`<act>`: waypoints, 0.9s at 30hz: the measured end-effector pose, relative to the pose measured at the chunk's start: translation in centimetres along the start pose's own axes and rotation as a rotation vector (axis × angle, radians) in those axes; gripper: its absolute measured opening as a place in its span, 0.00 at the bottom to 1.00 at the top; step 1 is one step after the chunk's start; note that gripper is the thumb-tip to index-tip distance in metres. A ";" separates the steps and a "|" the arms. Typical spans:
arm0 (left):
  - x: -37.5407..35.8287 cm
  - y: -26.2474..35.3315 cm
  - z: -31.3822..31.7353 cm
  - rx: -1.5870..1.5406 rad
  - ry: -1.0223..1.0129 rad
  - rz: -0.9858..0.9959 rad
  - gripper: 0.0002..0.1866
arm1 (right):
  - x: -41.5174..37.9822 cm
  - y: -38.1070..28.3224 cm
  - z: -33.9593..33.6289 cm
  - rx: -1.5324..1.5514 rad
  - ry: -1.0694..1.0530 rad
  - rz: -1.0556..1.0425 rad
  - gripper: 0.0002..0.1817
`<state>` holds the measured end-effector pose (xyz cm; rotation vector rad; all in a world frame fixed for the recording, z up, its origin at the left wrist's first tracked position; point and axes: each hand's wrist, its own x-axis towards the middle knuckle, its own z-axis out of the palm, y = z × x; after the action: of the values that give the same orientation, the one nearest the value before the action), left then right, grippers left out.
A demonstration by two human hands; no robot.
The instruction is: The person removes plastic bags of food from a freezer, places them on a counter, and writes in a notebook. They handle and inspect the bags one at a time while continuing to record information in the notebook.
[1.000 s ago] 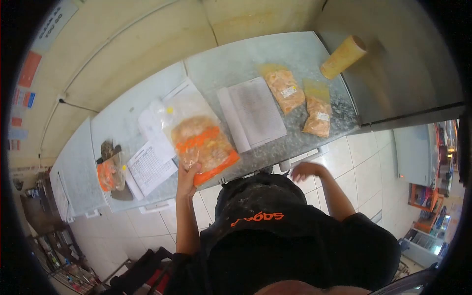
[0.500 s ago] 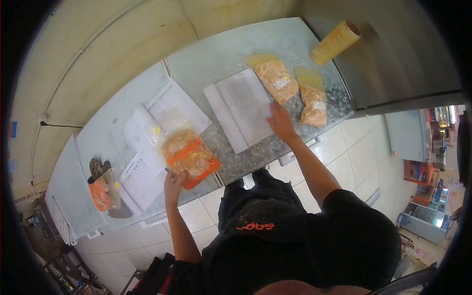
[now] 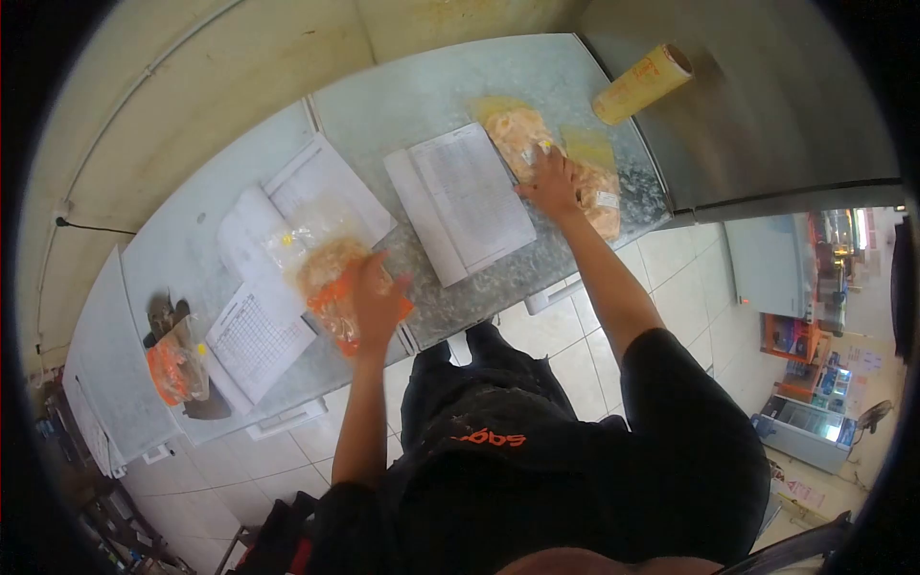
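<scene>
My left hand (image 3: 376,299) lies over a clear plastic bag of pale food with orange on it (image 3: 331,273), fingers spread apart. It hides the right part of that bag. On the right, my right hand (image 3: 554,187) is stretched out at the lower edge of a clear bag of pale pinkish food pieces (image 3: 510,129), with its fingers apart over the label area. A second similar bag (image 3: 605,222) with a white label is close beside that hand, partly behind it. Between my hands is an open notebook of printed sheets (image 3: 470,196).
A roll of yellowish wrap (image 3: 642,84) stands at the counter's far right corner, by a steel cabinet (image 3: 767,115). Several papers (image 3: 331,196) and a grid sheet (image 3: 254,335) lie left. Farther left are another orange-marked bag (image 3: 172,369) and a dark-handled tool (image 3: 165,316).
My left hand has moved from the orange-marked bag's lower corner up onto its right side, fingers spreading. My right hand has gone from the notebook's edge to the pinkish food bags. The view shifted slightly.
</scene>
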<state>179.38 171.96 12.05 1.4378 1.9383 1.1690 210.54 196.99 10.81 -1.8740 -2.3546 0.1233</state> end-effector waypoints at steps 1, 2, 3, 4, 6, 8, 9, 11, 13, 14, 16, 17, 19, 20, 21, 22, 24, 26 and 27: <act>0.9 0.9 2.3 0.074 -0.044 0.055 0.32 | 0.6 -0.5 -0.6 -0.019 -0.058 0.038 0.51; 2.0 1.6 4.4 0.151 -0.089 0.112 0.34 | 1.3 -1.0 -1.4 -0.034 -0.115 0.078 0.51; 3.0 1.8 6.7 0.196 -0.111 0.170 0.35 | 1.8 -1.4 -1.6 -0.047 -0.173 0.119 0.52; 3.7 1.7 8.4 0.239 -0.136 0.229 0.37 | 2.0 -1.1 -1.2 -0.059 -0.138 0.101 0.52; 3.9 1.7 9.9 0.398 -0.155 0.201 0.34 | 2.4 0.7 -0.5 -0.091 -0.069 0.061 0.52; 4.0 1.0 10.9 0.432 -0.118 0.199 0.31 | 4.3 4.1 0.7 -0.048 -0.056 0.013 0.52; 4.2 0.0 11.2 0.392 -0.072 0.214 0.29 | 5.9 6.2 1.5 -0.023 -0.049 -0.012 0.52; 3.9 -1.2 10.7 0.363 -0.024 0.207 0.28 | 8.6 8.6 2.1 -0.026 -0.089 -0.057 0.48; 3.3 -1.8 10.3 0.375 0.003 0.152 0.28 | 10.5 9.6 -0.1 0.025 -0.238 -0.032 0.45; 2.9 -2.2 10.6 0.339 0.031 0.163 0.28 | 10.9 11.0 -0.4 0.132 -0.233 -0.123 0.35; 2.6 -1.6 10.9 0.327 0.000 0.162 0.28 | 10.2 12.6 0.1 0.074 -0.077 -0.345 0.32; 2.7 -1.5 10.6 0.331 -0.006 0.157 0.28 | 10.1 12.0 0.7 0.108 -0.006 -0.384 0.29; 2.7 -1.1 11.6 0.347 0.002 0.140 0.28 | 6.9 7.4 -0.9 0.223 0.124 -0.383 0.21; 2.7 -0.6 12.4 0.354 0.007 0.127 0.28 | 4.4 4.1 -1.6 0.309 0.176 -0.341 0.17; 2.6 0.0 13.1 0.315 0.025 0.150 0.28 | 2.8 1.4 -0.8 0.504 0.051 -0.366 0.16; 2.5 0.6 13.8 0.277 0.037 0.177 0.28 | 1.4 -1.3 0.2 0.698 -0.080 -0.383 0.15; 2.4 0.7 15.1 0.248 0.020 0.211 0.31 | -0.5 -8.1 0.9 0.884 -0.284 -0.438 0.15; 1.8 -0.6 16.4 0.256 -0.038 0.224 0.38 | -1.0 -14.9 3.6 0.985 -0.201 -0.506 0.13; 1.6 -0.2 15.8 0.256 -0.115 0.193 0.37 | -0.5 -18.0 4.6 0.766 -0.178 -0.490 0.12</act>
<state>190.75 179.09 3.60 1.8176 1.9583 0.9166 192.56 192.52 8.81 -0.9452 -2.2974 0.9983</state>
